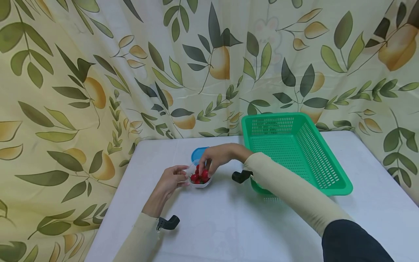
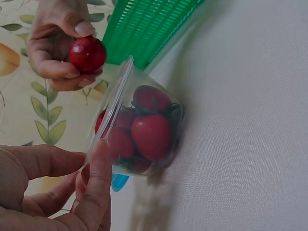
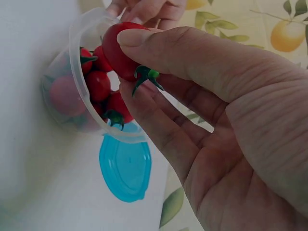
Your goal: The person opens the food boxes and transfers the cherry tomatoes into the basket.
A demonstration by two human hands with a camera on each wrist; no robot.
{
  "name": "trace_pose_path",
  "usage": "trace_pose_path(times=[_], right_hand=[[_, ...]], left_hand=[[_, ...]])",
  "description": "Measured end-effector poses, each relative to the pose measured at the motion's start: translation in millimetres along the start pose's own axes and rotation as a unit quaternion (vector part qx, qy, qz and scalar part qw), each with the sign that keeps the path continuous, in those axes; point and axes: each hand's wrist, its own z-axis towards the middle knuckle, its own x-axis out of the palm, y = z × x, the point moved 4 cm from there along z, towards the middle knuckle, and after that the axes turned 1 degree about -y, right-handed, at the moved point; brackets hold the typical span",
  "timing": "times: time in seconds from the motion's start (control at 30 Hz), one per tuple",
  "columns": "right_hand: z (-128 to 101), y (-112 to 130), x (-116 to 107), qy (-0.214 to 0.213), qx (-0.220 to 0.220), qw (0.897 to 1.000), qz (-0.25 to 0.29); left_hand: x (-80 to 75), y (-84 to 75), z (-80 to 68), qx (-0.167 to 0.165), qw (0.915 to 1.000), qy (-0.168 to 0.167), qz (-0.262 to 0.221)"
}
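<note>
Red cherry tomato (image 3: 120,50) pinched in the right hand (image 1: 218,155) just above a clear plastic cup (image 1: 200,178) of tomatoes on a white surface (image 1: 229,218).

The right hand arched over the cup from the basket side, wrist bent, thumb and fingers closed on the one tomato; the left hand (image 1: 170,182) gripped the cup's rim with thumb and fingers, forearm lying along the surface. The right wrist view showed the tomato's green stem and a blue lid (image 3: 125,166) lying flat just beyond the cup, half hidden in the head view. The left wrist view showed the cup tipped on its side. A green basket (image 1: 327,182) stood near on the right; open surface lay between the cup and the near edge.
</note>
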Motion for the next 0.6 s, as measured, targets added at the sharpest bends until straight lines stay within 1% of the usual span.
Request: trace_pose_path(times=[0.37,0.6], right_hand=[[-18.0,-2.9,-11.0,-0.016,-0.031,0.999,0.009],[-35.0,-2.0,-15.7,-0.024,-0.026,0.998,0.046]], left_hand=[[0.3,-0.3,-0.2,0.002,1.0000,0.004,0.003],[0.0,-0.4,-1.8,-0.002,1.0000,0.002,0.005]])
